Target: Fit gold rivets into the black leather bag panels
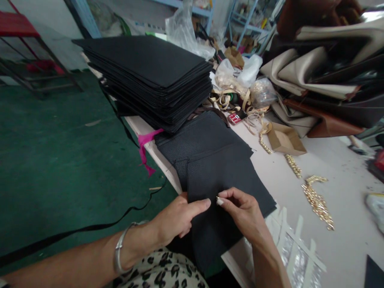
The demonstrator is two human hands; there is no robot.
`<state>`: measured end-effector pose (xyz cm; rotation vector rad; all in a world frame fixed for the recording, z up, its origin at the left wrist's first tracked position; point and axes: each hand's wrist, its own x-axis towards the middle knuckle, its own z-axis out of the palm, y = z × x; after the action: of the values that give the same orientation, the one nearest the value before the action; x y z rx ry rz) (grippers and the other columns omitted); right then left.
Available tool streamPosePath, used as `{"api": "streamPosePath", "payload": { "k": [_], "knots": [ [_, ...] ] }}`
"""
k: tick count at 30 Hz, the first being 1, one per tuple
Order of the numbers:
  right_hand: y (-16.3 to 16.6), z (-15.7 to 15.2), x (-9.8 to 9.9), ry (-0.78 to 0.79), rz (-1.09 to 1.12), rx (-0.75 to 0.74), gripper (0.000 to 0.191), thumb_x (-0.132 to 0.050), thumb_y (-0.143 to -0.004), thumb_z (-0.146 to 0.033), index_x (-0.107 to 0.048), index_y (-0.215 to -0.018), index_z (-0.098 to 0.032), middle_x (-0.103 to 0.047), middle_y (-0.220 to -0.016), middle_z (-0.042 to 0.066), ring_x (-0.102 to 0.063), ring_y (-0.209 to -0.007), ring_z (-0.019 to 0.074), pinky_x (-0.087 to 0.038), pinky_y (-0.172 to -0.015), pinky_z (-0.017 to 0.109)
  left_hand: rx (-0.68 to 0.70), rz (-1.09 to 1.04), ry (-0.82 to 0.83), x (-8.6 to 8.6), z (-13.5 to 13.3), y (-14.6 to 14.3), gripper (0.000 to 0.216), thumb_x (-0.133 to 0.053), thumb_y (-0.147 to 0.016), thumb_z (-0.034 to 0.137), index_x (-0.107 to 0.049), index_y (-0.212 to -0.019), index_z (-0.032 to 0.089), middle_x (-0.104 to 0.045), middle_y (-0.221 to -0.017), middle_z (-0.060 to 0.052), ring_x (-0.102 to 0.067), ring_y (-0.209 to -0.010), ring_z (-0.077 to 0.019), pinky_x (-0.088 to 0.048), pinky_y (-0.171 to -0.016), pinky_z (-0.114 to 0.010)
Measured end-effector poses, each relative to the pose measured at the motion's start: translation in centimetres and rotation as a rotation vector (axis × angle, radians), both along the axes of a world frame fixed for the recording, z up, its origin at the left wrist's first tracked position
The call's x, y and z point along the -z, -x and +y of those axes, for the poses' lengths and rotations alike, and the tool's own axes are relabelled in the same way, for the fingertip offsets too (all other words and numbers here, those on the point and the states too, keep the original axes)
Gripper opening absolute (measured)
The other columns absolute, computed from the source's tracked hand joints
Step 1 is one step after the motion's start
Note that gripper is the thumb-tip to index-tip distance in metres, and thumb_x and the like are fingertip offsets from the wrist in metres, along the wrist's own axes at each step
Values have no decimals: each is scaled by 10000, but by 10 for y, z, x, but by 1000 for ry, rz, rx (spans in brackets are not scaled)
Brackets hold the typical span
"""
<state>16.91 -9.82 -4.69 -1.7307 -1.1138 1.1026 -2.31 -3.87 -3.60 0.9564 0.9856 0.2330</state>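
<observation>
My left hand [180,216] grips the left edge of a black leather panel [219,172], thumb on top and fingers curled beneath. Between the thumb and fingertips of my right hand [244,208] is a small gold-coloured metal piece [217,198], pinched against the panel's face. It is too small to name exactly. The panel partly overlaps a low pile of similar black leather panels [207,130] at the table's edge, and its lower end hangs over my lap. Loose gold-coloured metal pieces [318,202] lie to the right.
A tall stack of black sheets [150,64] stands behind. Brown and beige bags [318,76] are heaped at the right rear. On the table [276,176] sit a small cardboard box [285,139], ribbons and plastic bags. A black strap [114,222] trails at left, above the green floor.
</observation>
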Motion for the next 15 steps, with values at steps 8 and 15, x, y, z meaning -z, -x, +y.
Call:
{"api": "streamPosePath", "payload": {
  "k": [8,15],
  "knots": [
    [2,-4,-3,24,47,12,190,-720,-776,-356,-658,-774,-176,-605,-696,-30,-507,-656,115,-367,-621,241,102,14,-145,8,-2,5,450,-545,-872,561,-600,-663,166,-403,-405,69,-356,-351,-82,-321,-358,-189],
    [5,-16,-7,-51,51,70,219,-726,-792,-349,-577,-786,-189,-550,-662,-60,-487,-616,99,-385,-581,224,226,-181,-644,-10,-6,4,343,-474,-979,355,-667,-1242,246,-716,-1180,1,-666,-1035,-180,-481,-1032,-322]
  ]
}}
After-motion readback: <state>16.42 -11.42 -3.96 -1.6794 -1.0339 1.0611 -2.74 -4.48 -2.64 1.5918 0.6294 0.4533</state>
